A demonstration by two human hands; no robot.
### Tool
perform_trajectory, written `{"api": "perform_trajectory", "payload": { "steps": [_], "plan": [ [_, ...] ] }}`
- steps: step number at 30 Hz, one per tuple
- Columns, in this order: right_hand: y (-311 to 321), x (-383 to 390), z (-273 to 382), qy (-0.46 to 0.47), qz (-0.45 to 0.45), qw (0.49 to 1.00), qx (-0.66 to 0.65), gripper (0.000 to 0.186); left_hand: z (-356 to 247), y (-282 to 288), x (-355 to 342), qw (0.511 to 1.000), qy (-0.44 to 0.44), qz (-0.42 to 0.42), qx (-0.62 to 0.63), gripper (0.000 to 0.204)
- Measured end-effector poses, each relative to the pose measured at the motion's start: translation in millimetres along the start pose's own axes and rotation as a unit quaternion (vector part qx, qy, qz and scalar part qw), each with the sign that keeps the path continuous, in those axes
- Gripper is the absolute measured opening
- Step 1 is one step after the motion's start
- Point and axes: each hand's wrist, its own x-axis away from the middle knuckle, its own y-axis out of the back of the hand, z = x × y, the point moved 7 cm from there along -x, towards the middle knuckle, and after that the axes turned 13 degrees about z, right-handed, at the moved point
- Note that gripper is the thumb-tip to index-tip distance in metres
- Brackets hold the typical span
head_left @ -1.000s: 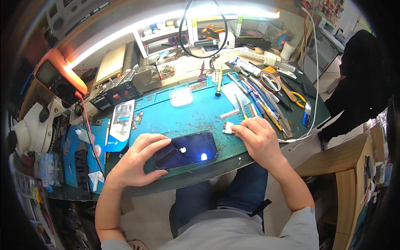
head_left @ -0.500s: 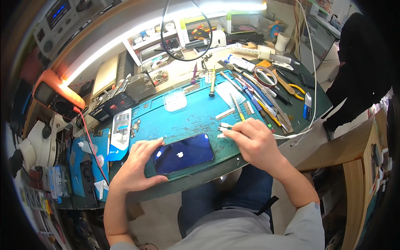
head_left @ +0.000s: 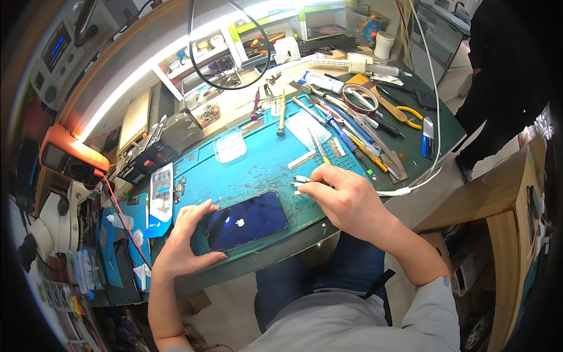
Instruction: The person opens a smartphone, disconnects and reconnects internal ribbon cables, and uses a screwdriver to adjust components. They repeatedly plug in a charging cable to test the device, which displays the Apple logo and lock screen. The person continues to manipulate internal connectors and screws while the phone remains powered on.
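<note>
A dark smartphone (head_left: 249,226) with a lit logo on its blue-black screen lies face up near the front edge of the blue work mat (head_left: 246,161). My left hand (head_left: 186,237) wraps its left end, with thumb and fingers at opposite long edges. To the right of the phone, my right hand (head_left: 346,196) pinches a white charging cable just behind its small plugs (head_left: 301,179). The plugs point left, above the mat and apart from the phone. The white cable (head_left: 402,192) runs off to the right from behind this hand. Tweezers (head_left: 319,146) lie just beyond it.
Screwdrivers, tweezers and a tape roll (head_left: 359,98) crowd the right of the bench, with yellow-handled pliers (head_left: 410,117). A clear dish (head_left: 229,145) sits behind the phone. At left stands an orange multimeter (head_left: 73,157) with a red lead. A black cable loop (head_left: 267,58) hangs overhead.
My view has shifted, so the whole bench appears farther left. Both hands keep nearly the same places relative to the phone, and the logo stays lit.
</note>
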Motion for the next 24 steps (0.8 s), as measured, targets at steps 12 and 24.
{"api": "perform_trajectory", "payload": {
  "steps": [12, 24],
  "plan": [
    [-8, 5, -2, 0.043, -0.014, 0.999, -0.030, 0.025, 8, -2, 2, 1.000, -0.004, -0.006, -0.004, 0.111],
    [-17, 0, -3, 0.076, -0.017, 0.995, -0.066, 0.022, 13, -4, 3, 1.000, 0.003, -0.011, 0.013, 0.114]
  ]
}}
